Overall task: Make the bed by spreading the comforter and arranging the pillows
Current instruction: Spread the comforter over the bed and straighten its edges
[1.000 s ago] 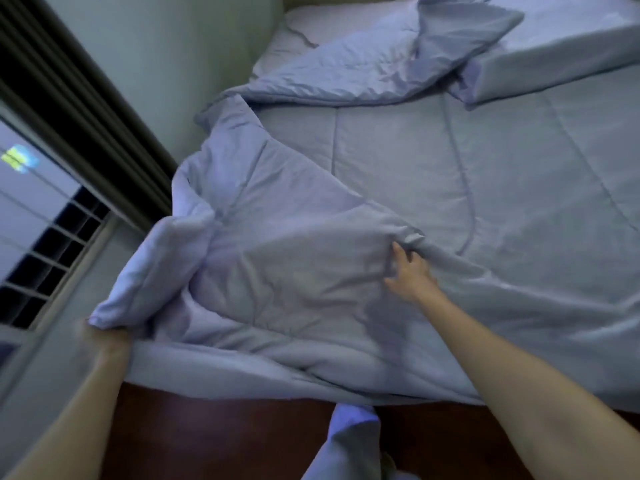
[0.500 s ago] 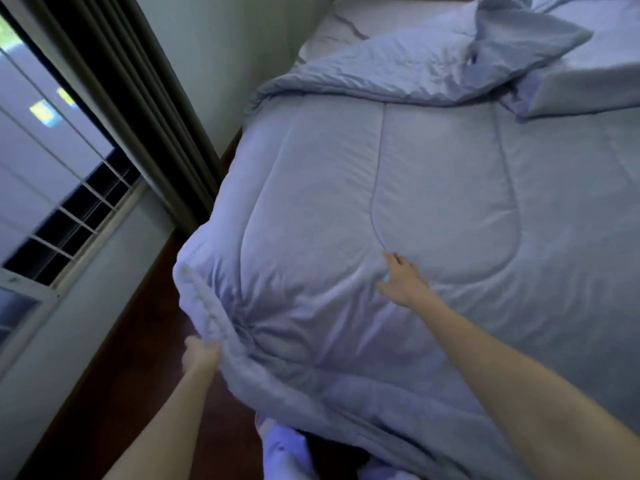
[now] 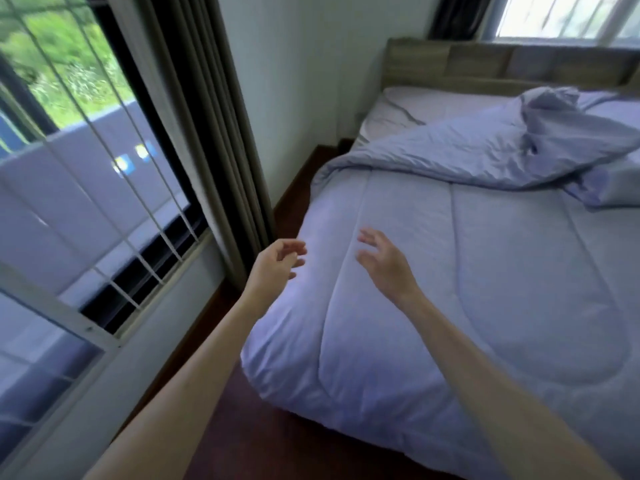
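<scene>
1. Head view, hands: the left hand and right hand are both empty, with fingers loosely spread. They are held near centre, over the comforter by its left edge. I cannot tell whether either touches the cloth.
2. Comforter: it lies flat over the bed from 3 to 6 o'clock. Its top is turned back in a crumpled fold at 1 to 2 o'clock. This leaves the sheet bare below the headboard. A pale shape at the 3 o'clock edge may be a pillow under the fold; I cannot tell.
3. Risks: tugging the fold from this far away would probably skew the flat part. The corner overhanging at 6 o'clock could slide towards the floor. A buried pillow could stay trapped under the fold.
4. Edges and room: only a narrow strip of floor runs between the bed's left edge and the wall, towards 12 o'clock. The curtain hangs just beside it at 11 o'clock, where an elbow could snag. The floor at 6 to 7 o'clock looks roomier.
</scene>
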The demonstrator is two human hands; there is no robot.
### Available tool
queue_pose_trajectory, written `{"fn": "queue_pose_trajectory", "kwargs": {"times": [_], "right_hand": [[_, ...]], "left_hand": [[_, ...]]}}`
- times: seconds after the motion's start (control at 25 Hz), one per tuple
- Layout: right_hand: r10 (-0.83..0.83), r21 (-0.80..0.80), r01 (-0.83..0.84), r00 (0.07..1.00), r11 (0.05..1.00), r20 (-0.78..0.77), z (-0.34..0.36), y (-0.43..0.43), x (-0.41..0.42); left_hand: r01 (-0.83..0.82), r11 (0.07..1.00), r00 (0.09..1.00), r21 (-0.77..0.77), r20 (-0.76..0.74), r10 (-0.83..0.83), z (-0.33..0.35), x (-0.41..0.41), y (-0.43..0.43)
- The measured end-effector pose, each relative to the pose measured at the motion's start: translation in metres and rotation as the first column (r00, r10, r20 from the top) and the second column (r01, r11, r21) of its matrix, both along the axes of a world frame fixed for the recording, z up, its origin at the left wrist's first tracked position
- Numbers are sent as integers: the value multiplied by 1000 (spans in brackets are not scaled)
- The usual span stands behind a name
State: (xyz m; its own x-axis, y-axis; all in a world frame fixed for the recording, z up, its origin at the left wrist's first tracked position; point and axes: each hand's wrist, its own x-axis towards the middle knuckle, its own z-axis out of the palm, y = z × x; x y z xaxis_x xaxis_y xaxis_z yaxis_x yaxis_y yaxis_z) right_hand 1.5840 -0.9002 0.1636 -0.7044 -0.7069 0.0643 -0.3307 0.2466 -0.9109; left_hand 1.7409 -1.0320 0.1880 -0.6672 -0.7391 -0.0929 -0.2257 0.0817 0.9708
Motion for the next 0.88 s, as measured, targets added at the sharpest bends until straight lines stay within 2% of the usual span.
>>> {"fn": "queue_pose_trajectory", "kwargs": {"times": [0.12,0.28,0.36,0.48,0.64,0.88], "right_hand": [[68,-173,-52,994,983,89,34,-48,19],[140,-293,-82,973,953,184,55,-103,25],[154,-295,-92,969,951,194,57,-134,20],[157,-294,-92,966,951,205,55,-184,0],[106,-317,-7,949,949,296,56,-253,-43],[98,-308,16,931,951,351,58,-347,-81]], "left_hand": [[-83,996,988,14,-132,84,31,18,-30],[-142,984,962,112,-220,163,47,25,-80],[-168,973,956,161,-215,201,47,19,-108],[-165,975,963,151,-188,192,49,5,-161],[-182,959,963,218,-156,218,49,-10,-243],[-141,953,973,267,-142,184,47,-13,-353]]}}
